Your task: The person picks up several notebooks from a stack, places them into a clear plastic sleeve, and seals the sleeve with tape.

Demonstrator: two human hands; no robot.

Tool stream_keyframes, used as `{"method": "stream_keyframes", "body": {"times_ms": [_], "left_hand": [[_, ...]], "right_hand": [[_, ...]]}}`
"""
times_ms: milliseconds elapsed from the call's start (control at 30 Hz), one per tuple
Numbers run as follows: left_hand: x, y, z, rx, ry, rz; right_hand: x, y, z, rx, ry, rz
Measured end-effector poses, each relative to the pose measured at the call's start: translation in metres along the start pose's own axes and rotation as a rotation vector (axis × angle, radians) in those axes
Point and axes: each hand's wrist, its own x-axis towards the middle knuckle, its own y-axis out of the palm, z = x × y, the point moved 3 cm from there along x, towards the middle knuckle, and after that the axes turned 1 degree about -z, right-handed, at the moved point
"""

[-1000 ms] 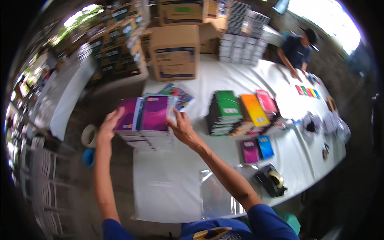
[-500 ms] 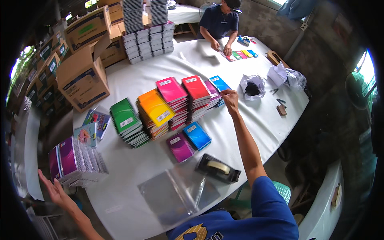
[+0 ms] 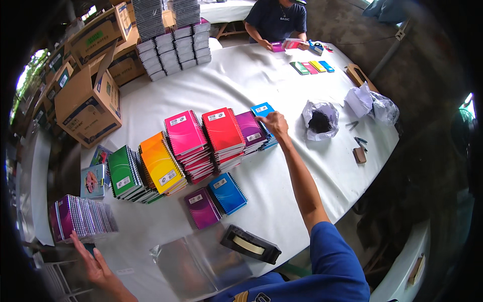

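My right hand (image 3: 274, 125) reaches to the far end of the notebook row, its fingers bent over the near edge of a blue spiral notebook (image 3: 262, 108) on top of a short stack. A finger points toward the purple stack (image 3: 250, 127) beside it; the fingertips on the blue one are partly hidden. My left hand (image 3: 95, 264) is open, fingers stretched, just in front of a bundle of purple notebooks (image 3: 64, 217). Along the row stand red (image 3: 224, 132), pink (image 3: 183, 133), yellow (image 3: 160, 163) and green (image 3: 122, 170) stacks. One purple (image 3: 202, 207) and one blue notebook (image 3: 228, 193) lie nearer me.
A black tape dispenser (image 3: 250, 244) and clear plastic sleeves (image 3: 196, 267) lie near my body. Open cartons (image 3: 88, 113) and tall notebook piles (image 3: 173, 48) stand far left. Across the table a person (image 3: 277, 22) holds notebooks. A plastic bag (image 3: 321, 121) sits right.
The view has shifted, moving the stacks lower left. My right hand has moved from the blue notebook's right corner onto its near edge. The person across has lifted notebooks off the table.
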Motion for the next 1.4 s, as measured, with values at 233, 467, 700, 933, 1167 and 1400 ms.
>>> {"method": "stream_keyframes", "body": {"times_ms": [233, 467, 700, 933, 1167, 1400], "left_hand": [[-0.008, 0.096, -0.028, -0.115, 0.079, 0.076], [-0.013, 0.164, -0.099, -0.159, 0.354, 0.533], [-0.078, 0.268, -0.092, -0.946, -0.429, 1.358], [-0.120, 0.228, 0.003, -1.318, -1.242, 0.963], [-0.152, 0.213, 0.066, -1.314, -1.227, 0.710], [-0.161, 0.218, 0.071, -1.432, -1.239, 0.691]], "right_hand": [[-0.022, 0.015, 0.000, -0.223, -0.236, -0.073], [-0.057, -0.097, 0.019, 0.252, -0.284, -0.090], [-0.208, -0.079, 0.120, 0.221, -1.026, 0.884], [-0.202, 0.057, -0.006, 0.006, -0.324, 0.279], [-0.216, 0.096, -0.036, -0.103, -0.185, 0.354], [-0.219, 0.008, 0.044, -0.021, -0.636, 0.401]]}}
